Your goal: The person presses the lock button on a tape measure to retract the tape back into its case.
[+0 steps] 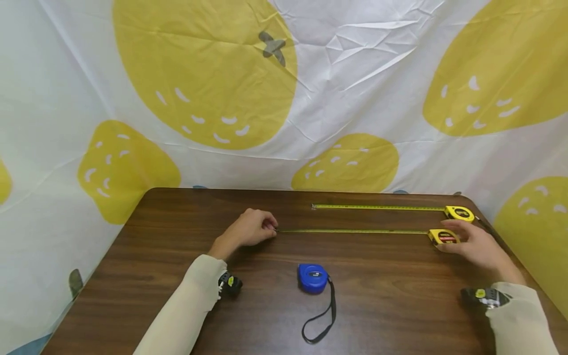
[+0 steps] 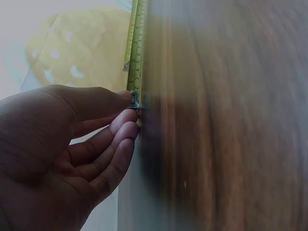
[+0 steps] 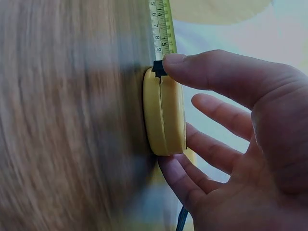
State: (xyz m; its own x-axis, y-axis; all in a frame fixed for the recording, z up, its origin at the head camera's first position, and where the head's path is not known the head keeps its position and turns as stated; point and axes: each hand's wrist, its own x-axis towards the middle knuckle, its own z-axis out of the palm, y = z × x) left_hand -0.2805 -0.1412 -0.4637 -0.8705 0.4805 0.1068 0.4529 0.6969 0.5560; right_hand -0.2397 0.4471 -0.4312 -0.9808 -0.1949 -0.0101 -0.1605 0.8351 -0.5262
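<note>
A yellow tape measure (image 1: 443,237) with a red label lies on the table, its blade (image 1: 355,231) drawn out to the left. My left hand (image 1: 253,228) pinches the blade's free end; in the left wrist view the thumb is at the metal hook (image 2: 133,99). My right hand (image 1: 478,245) grips the case, thumb by the black lock button (image 3: 158,68) and fingertips at the case's other end. Just behind lies a second yellow tape measure (image 1: 459,213) with a black label, its blade (image 1: 381,207) also out to the left, roughly parallel.
A blue tape measure (image 1: 312,279) with a black wrist strap (image 1: 334,301) lies between the forearms, nearer the front. The brown wooden table (image 1: 146,246) meets a white cloth (image 1: 230,170) with yellow fruit prints at its back edge.
</note>
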